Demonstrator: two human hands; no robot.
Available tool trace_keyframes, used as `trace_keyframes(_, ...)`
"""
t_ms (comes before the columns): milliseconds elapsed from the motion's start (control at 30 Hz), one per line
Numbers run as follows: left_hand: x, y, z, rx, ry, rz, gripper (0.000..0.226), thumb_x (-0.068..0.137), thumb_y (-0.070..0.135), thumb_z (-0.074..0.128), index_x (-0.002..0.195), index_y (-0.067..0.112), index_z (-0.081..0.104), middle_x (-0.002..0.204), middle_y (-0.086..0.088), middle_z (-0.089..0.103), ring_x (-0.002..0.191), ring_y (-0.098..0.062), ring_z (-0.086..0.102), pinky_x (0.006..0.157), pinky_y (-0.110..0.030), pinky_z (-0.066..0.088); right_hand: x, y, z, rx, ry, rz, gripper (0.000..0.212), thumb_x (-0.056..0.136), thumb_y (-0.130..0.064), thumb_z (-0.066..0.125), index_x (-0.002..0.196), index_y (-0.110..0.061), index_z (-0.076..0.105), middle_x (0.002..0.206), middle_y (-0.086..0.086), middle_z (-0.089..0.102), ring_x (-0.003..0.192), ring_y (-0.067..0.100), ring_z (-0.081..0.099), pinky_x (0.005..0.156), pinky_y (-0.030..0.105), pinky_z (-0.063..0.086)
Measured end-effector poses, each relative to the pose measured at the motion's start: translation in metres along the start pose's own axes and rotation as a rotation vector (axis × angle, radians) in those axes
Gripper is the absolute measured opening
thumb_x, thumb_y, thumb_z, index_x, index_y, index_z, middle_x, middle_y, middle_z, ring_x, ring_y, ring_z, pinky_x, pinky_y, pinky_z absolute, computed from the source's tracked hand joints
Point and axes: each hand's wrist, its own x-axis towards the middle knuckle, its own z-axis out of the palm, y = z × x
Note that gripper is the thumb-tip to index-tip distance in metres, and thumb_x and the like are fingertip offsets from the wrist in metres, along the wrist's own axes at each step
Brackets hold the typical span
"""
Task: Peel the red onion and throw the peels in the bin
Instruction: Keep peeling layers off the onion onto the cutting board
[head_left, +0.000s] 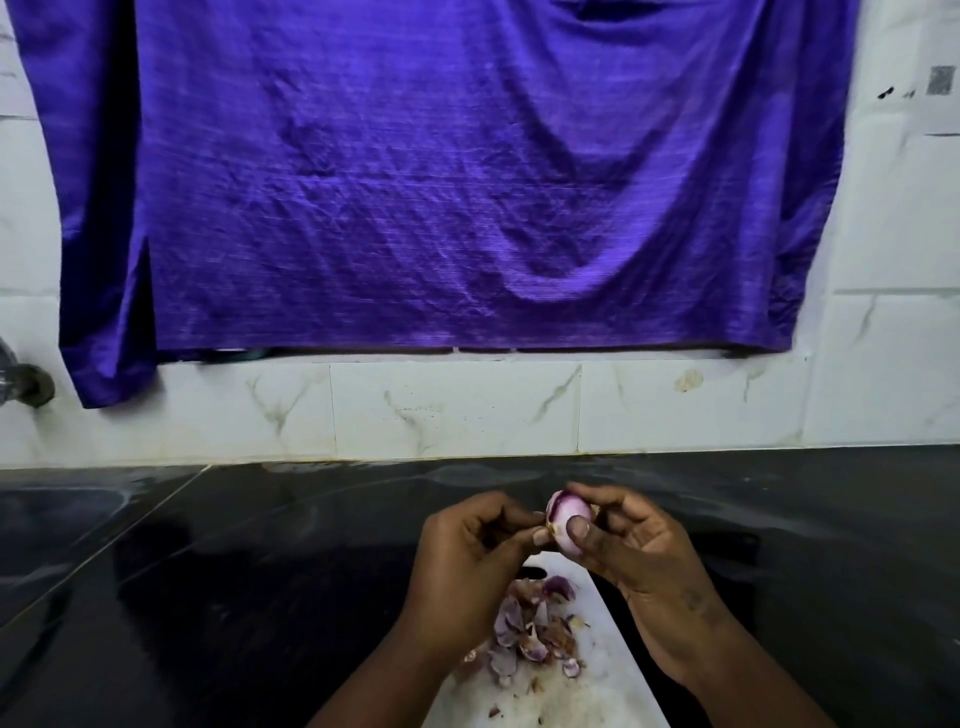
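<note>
From the head view, you hold the red onion (566, 522) above the dark desk (208, 597), near its back edge: your right hand (639, 551) has its grip pinching the bulb, thumb pressed on the front and fingers curled over the top, while your left hand (467, 561) has its grip pressed together on a bit of skin at the onion's left end. Beneath your hands, loose peels (535, 623) lie heaped on a white board (608, 670). The bulb looks mostly bare, so I judge the peeling is close to done. The risk from here is the slick bulb squirting out of your right grip if you tug hard, or the thin skin tearing short and leaving scraps stuck near the root. The dry flakes could also scatter off the board when you gather them, and no bin is in view. A purple cloth (441, 182) hangs on the tiled wall (457, 410); no readable writing or brand shows.
</note>
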Motion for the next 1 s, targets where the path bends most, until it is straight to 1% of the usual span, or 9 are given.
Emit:
trace_keyframes(67,0.001,-0.001,-0.002,0.014,-0.020,0.001,0.016,0.088,-0.004,0.078,0.082,0.010,0.079,0.080,-0.004,0.080,0.077,-0.012,0.076,0.067,-0.022,0.057,0.000,0.000,-0.001,-0.017,0.004,0.012,0.050,0.060,-0.028,0.093,0.107,-0.021,0.078,0.111,0.015,0.077,0.104,0.032,0.075,0.085,0.037,0.059)
trace_keyframes(267,-0.002,-0.003,-0.004,0.177,-0.094,-0.010,0.013,0.102,0.011,0.067,0.090,0.016,0.068,0.083,0.003,0.070,0.076,-0.004,0.064,0.066,-0.014,0.052,0.001,0.003,-0.004,-0.076,0.036,0.020,0.049,0.060,-0.013,0.097,0.103,-0.022,0.075,0.102,0.010,0.078,0.091,0.019,0.076,0.071,0.022,0.057)
trace_keyframes(333,-0.003,-0.003,-0.003,0.135,-0.102,-0.048,0.005,0.103,0.020,0.066,0.102,0.024,0.068,0.095,0.004,0.073,0.087,-0.007,0.069,0.071,-0.019,0.056,0.001,0.004,-0.005,-0.089,0.029,0.004,0.045,0.062,-0.007,0.093,0.102,-0.014,0.074,0.100,0.010,0.078,0.091,0.019,0.075,0.071,0.021,0.058)
trace_keyframes(433,-0.006,-0.002,0.001,0.001,-0.168,-0.137,0.015,0.104,0.022,0.065,0.118,0.025,0.068,0.111,0.001,0.075,0.105,-0.019,0.073,0.087,-0.037,0.064,0.000,0.003,-0.004,-0.078,0.012,-0.015,0.046,0.062,-0.004,0.088,0.106,-0.008,0.072,0.099,0.009,0.079,0.091,0.020,0.076,0.072,0.021,0.059)
trace_keyframes(467,-0.006,-0.001,0.002,-0.032,-0.156,-0.138,0.016,0.103,0.020,0.065,0.118,0.023,0.069,0.112,-0.001,0.075,0.105,-0.021,0.073,0.086,-0.038,0.065,0.001,0.003,-0.004,-0.082,0.010,-0.023,0.046,0.063,-0.002,0.088,0.106,-0.008,0.072,0.100,0.009,0.080,0.092,0.021,0.077,0.072,0.021,0.059)
trace_keyframes(600,-0.002,-0.001,-0.002,0.027,-0.019,-0.017,0.022,0.099,0.016,0.070,0.116,0.029,0.075,0.113,0.007,0.073,0.105,-0.006,0.072,0.082,-0.020,0.059,0.002,0.008,-0.004,-0.205,0.010,-0.071,0.043,0.062,-0.001,0.091,0.100,-0.014,0.074,0.099,0.010,0.079,0.092,0.025,0.077,0.075,0.028,0.062)
trace_keyframes(767,-0.001,-0.009,-0.001,0.082,-0.087,0.042,0.021,0.089,0.018,0.080,0.108,0.025,0.081,0.109,0.004,0.073,0.101,-0.015,0.073,0.089,-0.033,0.062,-0.002,0.017,0.002,-0.401,-0.041,-0.107,0.035,0.064,0.001,0.091,0.083,-0.020,0.071,0.086,0.010,0.073,0.084,0.041,0.070,0.070,0.054,0.059)
trace_keyframes(867,0.001,-0.010,-0.001,0.028,-0.087,-0.008,0.013,0.090,0.003,0.079,0.096,0.014,0.082,0.096,-0.008,0.079,0.092,-0.026,0.077,0.085,-0.044,0.065,-0.004,0.015,0.003,-0.475,-0.050,-0.136,0.038,0.061,-0.012,0.096,0.086,-0.024,0.072,0.091,0.006,0.073,0.082,0.032,0.072,0.072,0.053,0.060)
trace_keyframes(1000,0.002,-0.009,-0.003,0.017,-0.102,-0.010,0.012,0.093,-0.001,0.074,0.086,0.008,0.078,0.084,-0.009,0.078,0.081,-0.025,0.076,0.074,-0.036,0.063,-0.005,0.014,0.003,-0.470,-0.042,-0.134,0.044,0.058,-0.020,0.098,0.092,-0.029,0.072,0.095,0.002,0.075,0.085,0.025,0.073,0.075,0.050,0.061)
